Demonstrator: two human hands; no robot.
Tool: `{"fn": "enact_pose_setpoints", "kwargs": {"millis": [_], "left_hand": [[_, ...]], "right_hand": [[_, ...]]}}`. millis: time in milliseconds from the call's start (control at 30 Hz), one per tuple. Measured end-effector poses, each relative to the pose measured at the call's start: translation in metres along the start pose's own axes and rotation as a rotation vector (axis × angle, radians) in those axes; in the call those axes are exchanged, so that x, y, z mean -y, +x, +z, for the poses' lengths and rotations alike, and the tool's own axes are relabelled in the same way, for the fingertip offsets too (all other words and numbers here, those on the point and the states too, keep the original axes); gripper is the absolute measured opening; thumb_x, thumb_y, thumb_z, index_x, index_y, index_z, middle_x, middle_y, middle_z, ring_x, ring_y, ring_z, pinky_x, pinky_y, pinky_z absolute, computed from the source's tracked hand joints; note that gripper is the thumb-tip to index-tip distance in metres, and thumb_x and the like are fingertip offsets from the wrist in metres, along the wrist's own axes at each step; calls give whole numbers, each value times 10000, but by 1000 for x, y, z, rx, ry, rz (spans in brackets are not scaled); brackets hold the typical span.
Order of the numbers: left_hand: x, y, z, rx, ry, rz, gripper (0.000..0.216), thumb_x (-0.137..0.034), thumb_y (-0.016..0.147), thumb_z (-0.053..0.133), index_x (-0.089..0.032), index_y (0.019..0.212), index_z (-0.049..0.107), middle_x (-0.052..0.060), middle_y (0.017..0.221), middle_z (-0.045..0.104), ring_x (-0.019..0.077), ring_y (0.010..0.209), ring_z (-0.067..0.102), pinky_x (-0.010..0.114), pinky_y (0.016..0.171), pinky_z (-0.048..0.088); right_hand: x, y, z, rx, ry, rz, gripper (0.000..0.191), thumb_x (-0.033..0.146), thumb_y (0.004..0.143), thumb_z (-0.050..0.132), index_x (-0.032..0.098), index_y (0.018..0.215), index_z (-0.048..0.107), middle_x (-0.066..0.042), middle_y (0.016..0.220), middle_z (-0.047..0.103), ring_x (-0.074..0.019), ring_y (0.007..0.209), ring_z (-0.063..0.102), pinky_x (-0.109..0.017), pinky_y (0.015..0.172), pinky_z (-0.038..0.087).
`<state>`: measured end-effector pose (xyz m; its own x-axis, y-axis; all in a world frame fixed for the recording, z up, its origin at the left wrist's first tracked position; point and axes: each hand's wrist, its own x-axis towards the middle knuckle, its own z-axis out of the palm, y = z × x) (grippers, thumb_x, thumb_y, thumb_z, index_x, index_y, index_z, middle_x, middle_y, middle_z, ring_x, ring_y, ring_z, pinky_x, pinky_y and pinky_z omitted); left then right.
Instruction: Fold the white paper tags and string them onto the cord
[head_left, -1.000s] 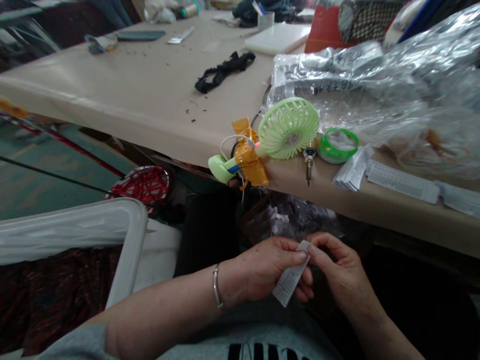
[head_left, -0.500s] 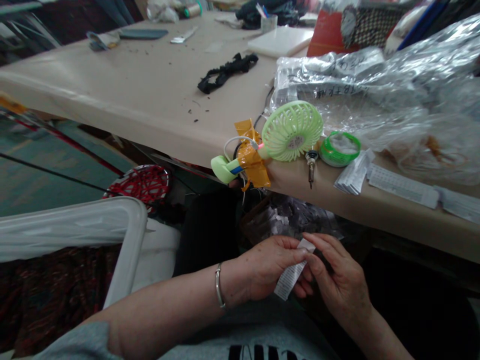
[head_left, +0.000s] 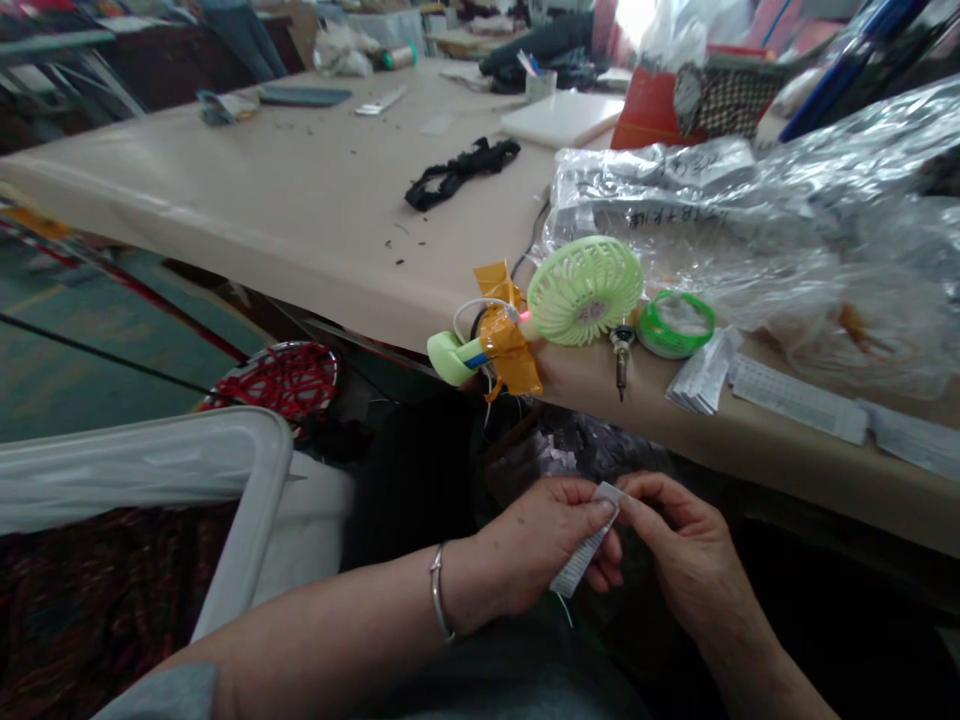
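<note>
Over my lap, my left hand (head_left: pixel 536 540) grips a narrow white label (head_left: pixel 576 568) covered in small print, thumb on top and fingers curled beneath. The label hangs at a slant, its lower end showing below my thumb, with a thin white thread-like strip under it. My right hand (head_left: pixel 690 555) has its thumb and forefinger pinched together at the label's upper corner. Further out, on the table edge, lie a stack of white labels (head_left: pixel 703 370) and a printed label strip (head_left: pixel 796 398).
A green fan (head_left: pixel 585 290) is taped to the table edge (head_left: pixel 360 300), beside a soldering-iron-like tool (head_left: pixel 621 362) and a green round tin (head_left: pixel 675 325). Clear plastic bags (head_left: pixel 675 200) cover the right side. A white bin (head_left: pixel 274 450) with dark cloth stands left, near a red-laced basket (head_left: pixel 277 380).
My view has tilted up slightly. The right hand's fingers have drawn back to the label's upper corner, and the thin white strip now shows below the label. The left hand keeps its grip.
</note>
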<state>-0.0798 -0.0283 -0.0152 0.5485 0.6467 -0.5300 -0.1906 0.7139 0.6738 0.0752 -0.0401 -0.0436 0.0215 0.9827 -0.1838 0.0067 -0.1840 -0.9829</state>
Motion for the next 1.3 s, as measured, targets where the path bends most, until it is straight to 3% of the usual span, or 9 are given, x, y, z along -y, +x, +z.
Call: {"fn": "enact_pose_setpoints", "kwargs": {"millis": [100, 233, 500, 933, 1300], "left_hand": [[-7, 5, -2, -41, 153, 85, 241, -372, 794, 573, -136, 743, 585, -11, 626, 552, 94, 564, 510, 224, 571, 413], [-22, 13, -10, -182, 522, 319, 207, -266, 822, 535, -139, 666, 586, -36, 598, 482, 88, 602, 424, 209, 565, 324], [-56, 23, -18, -307, 840, 615, 254, -253, 884, 480, -160, 731, 660, 0, 665, 631, 101, 614, 538, 202, 603, 385], [-72, 33, -18, -347, 1025, 722, 299, -268, 910, 466, -178, 660, 602, -11, 626, 591, 99, 583, 498, 210, 572, 337], [-71, 34, -18, -337, 1067, 782, 299, -249, 927, 445, -182, 674, 590, -11, 644, 590, 100, 618, 519, 206, 613, 358]], "right_hand": [[1, 9, 4, 4, 50, -22, 185, 356, 718, 741, 193, 676, 665, 6, 682, 638, -124, 626, 570, -224, 589, 475], [1, 24, 11, -31, 145, -3, 209, 381, 709, 750, 194, 694, 658, 20, 654, 612, -116, 605, 543, -219, 579, 453], [5, 50, 26, -123, 184, -109, 219, 387, 769, 706, 183, 732, 635, 39, 584, 561, -94, 562, 494, -211, 574, 403], [10, 63, 35, -235, 261, -208, 187, 346, 762, 708, 189, 822, 626, 39, 597, 591, -94, 521, 533, -224, 530, 473], [14, 63, 38, -248, 268, -258, 145, 318, 767, 704, 193, 796, 635, 45, 592, 588, -87, 521, 523, -211, 526, 463]]}}
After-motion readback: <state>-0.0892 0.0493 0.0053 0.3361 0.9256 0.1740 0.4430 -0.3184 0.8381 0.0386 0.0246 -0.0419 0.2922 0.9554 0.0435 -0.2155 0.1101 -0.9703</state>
